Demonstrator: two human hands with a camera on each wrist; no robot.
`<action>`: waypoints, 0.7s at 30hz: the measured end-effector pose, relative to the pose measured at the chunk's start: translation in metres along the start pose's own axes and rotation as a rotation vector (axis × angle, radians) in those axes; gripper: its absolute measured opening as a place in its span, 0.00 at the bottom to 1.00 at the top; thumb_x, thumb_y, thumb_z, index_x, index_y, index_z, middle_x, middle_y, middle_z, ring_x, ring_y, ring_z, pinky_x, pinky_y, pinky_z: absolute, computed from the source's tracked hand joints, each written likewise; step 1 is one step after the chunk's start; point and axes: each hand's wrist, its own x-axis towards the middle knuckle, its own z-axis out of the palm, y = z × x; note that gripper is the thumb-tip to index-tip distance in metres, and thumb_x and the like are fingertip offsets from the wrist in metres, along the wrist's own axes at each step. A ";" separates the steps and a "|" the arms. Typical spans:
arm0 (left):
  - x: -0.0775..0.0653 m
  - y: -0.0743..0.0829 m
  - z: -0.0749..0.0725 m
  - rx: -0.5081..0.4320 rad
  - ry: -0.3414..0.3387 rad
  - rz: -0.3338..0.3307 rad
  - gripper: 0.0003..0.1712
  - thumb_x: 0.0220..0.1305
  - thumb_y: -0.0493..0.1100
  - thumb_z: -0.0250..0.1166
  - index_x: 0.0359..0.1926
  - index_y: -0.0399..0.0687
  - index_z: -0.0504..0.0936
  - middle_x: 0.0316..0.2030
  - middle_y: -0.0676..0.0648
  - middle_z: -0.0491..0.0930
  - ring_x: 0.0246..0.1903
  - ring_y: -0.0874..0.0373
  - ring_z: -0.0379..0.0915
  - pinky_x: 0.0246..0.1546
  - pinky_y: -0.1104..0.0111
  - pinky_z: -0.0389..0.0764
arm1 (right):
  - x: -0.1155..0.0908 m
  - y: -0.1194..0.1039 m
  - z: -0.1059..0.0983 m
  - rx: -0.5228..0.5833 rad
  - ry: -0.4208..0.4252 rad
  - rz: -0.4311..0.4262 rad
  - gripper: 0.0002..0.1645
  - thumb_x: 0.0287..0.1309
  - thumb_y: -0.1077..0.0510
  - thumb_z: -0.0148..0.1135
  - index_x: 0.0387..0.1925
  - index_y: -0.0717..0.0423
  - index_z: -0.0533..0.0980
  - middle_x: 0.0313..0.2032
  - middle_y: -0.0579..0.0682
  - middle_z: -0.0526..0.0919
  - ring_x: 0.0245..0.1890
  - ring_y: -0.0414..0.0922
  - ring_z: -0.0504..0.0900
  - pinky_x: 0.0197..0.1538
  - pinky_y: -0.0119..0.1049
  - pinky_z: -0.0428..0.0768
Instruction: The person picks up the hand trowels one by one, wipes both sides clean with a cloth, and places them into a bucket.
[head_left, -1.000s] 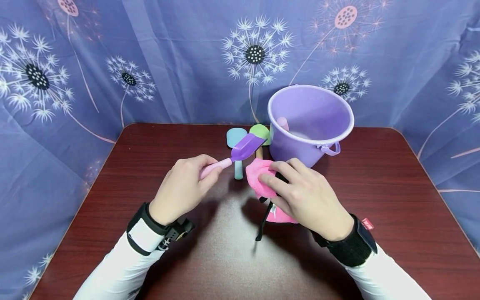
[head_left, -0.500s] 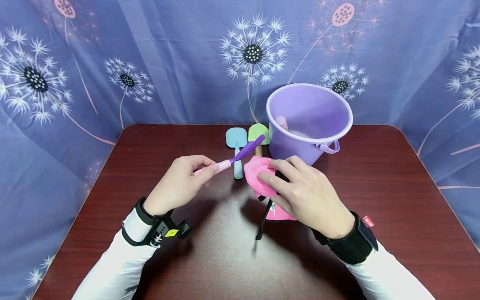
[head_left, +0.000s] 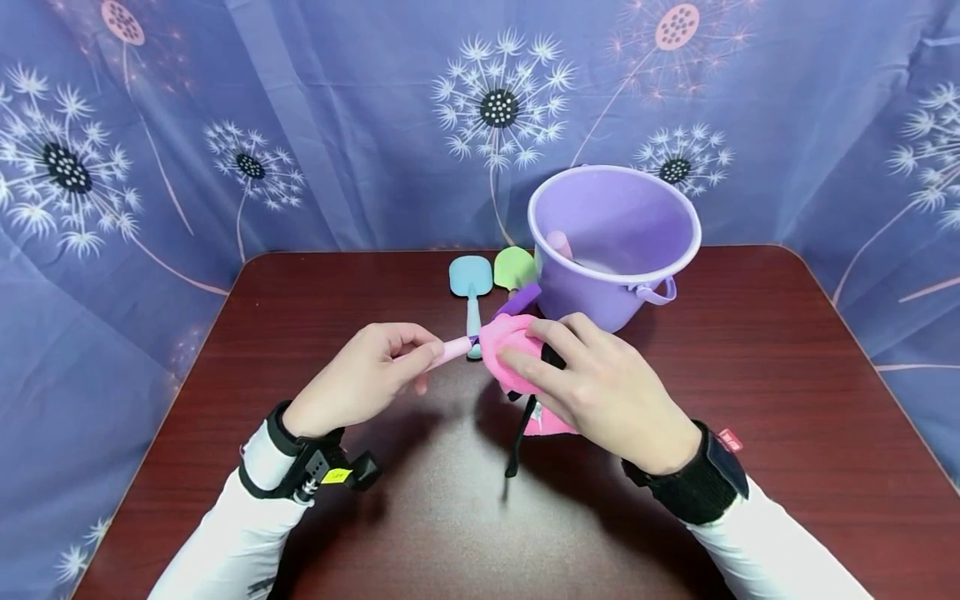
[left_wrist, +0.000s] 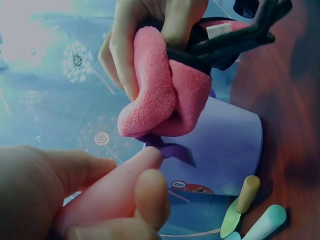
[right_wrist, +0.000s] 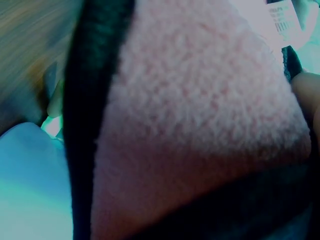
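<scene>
Between thumb and fingers, my left hand (head_left: 356, 379) pinches the pink handle of a toy shovel (head_left: 452, 349). Its purple blade points up and right, partly covered by a pink fuzzy cloth (head_left: 510, 354) with black trim and a black loop. My right hand (head_left: 607, 396) grips this cloth, one part folded against the blade near its neck and another part hanging below. From the left wrist, the folded cloth (left_wrist: 150, 85) overlaps the purple blade (left_wrist: 175, 152) just beyond the handle tip. Cloth fills most of the right wrist view.
A purple bucket (head_left: 588, 296) stands behind my right hand, with a pink rounded piece (head_left: 558, 243) inside. Left of it on the dark wooden table (head_left: 787, 375) lie a light blue shovel (head_left: 471, 277) and a green shovel (head_left: 513, 268). A blue dandelion-print curtain (head_left: 360, 150) hangs behind.
My left hand has turned the shovel edge-on and moved it rightward, so its blade now passes behind the pink cloth. The right hand stays nearly in place, still holding the cloth.
</scene>
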 end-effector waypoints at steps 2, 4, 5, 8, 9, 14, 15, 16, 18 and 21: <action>0.000 0.001 0.001 -0.005 -0.016 0.008 0.07 0.78 0.50 0.65 0.43 0.58 0.88 0.22 0.50 0.81 0.16 0.59 0.63 0.17 0.67 0.64 | -0.001 0.001 -0.001 -0.003 -0.011 0.011 0.16 0.75 0.52 0.63 0.59 0.49 0.81 0.54 0.56 0.81 0.39 0.55 0.77 0.32 0.44 0.79; -0.001 0.002 0.001 -0.007 -0.026 0.019 0.08 0.76 0.53 0.66 0.43 0.59 0.88 0.21 0.50 0.79 0.16 0.60 0.62 0.18 0.67 0.62 | -0.002 0.002 -0.002 -0.008 -0.025 0.026 0.18 0.74 0.52 0.64 0.60 0.49 0.81 0.55 0.57 0.81 0.40 0.56 0.77 0.33 0.45 0.79; -0.001 0.002 0.001 -0.003 -0.028 0.027 0.08 0.76 0.54 0.67 0.42 0.60 0.88 0.20 0.51 0.78 0.17 0.60 0.61 0.18 0.66 0.62 | -0.002 0.002 -0.002 -0.011 -0.034 0.035 0.18 0.73 0.53 0.64 0.61 0.49 0.81 0.55 0.57 0.80 0.41 0.56 0.77 0.33 0.45 0.79; -0.002 0.003 0.001 0.017 -0.025 0.053 0.08 0.74 0.56 0.69 0.42 0.60 0.88 0.19 0.53 0.73 0.19 0.61 0.61 0.21 0.66 0.64 | -0.003 0.004 -0.003 -0.022 -0.049 0.061 0.19 0.71 0.53 0.67 0.61 0.50 0.80 0.57 0.58 0.79 0.43 0.57 0.77 0.34 0.46 0.80; -0.002 0.003 0.001 0.030 -0.021 0.057 0.08 0.74 0.56 0.69 0.42 0.62 0.88 0.19 0.54 0.72 0.20 0.62 0.61 0.22 0.66 0.64 | -0.004 0.004 -0.003 -0.025 -0.052 0.072 0.19 0.71 0.53 0.68 0.60 0.50 0.80 0.58 0.58 0.79 0.43 0.57 0.77 0.34 0.46 0.80; -0.004 0.004 -0.001 0.079 -0.005 0.076 0.05 0.75 0.55 0.68 0.43 0.66 0.88 0.19 0.57 0.64 0.21 0.63 0.60 0.24 0.65 0.66 | -0.005 0.009 -0.002 -0.057 -0.039 0.120 0.19 0.70 0.54 0.68 0.59 0.50 0.80 0.60 0.59 0.79 0.45 0.57 0.78 0.32 0.48 0.81; -0.004 0.004 -0.001 0.083 -0.003 0.077 0.05 0.75 0.55 0.68 0.44 0.67 0.88 0.18 0.57 0.64 0.21 0.63 0.60 0.24 0.65 0.66 | -0.006 0.010 -0.002 -0.066 -0.035 0.129 0.18 0.69 0.54 0.68 0.59 0.50 0.80 0.60 0.59 0.79 0.45 0.58 0.78 0.32 0.48 0.82; -0.005 0.004 -0.001 0.084 -0.001 0.081 0.04 0.75 0.54 0.68 0.44 0.66 0.88 0.18 0.57 0.63 0.21 0.63 0.60 0.24 0.65 0.66 | -0.006 0.011 -0.002 -0.077 -0.032 0.137 0.18 0.69 0.55 0.68 0.58 0.50 0.80 0.60 0.59 0.79 0.46 0.58 0.78 0.32 0.48 0.82; -0.006 0.005 -0.002 0.086 0.003 0.085 0.03 0.76 0.51 0.67 0.44 0.65 0.88 0.18 0.57 0.63 0.21 0.62 0.60 0.24 0.65 0.66 | -0.007 0.012 -0.002 -0.091 -0.027 0.155 0.19 0.67 0.57 0.69 0.58 0.50 0.79 0.60 0.59 0.79 0.46 0.58 0.78 0.31 0.49 0.82; -0.007 0.005 -0.004 0.087 0.010 0.098 0.04 0.76 0.49 0.67 0.44 0.62 0.88 0.19 0.57 0.64 0.21 0.62 0.61 0.25 0.65 0.67 | -0.008 0.014 -0.002 -0.102 -0.023 0.188 0.22 0.63 0.60 0.72 0.58 0.51 0.79 0.58 0.60 0.79 0.44 0.58 0.78 0.30 0.49 0.82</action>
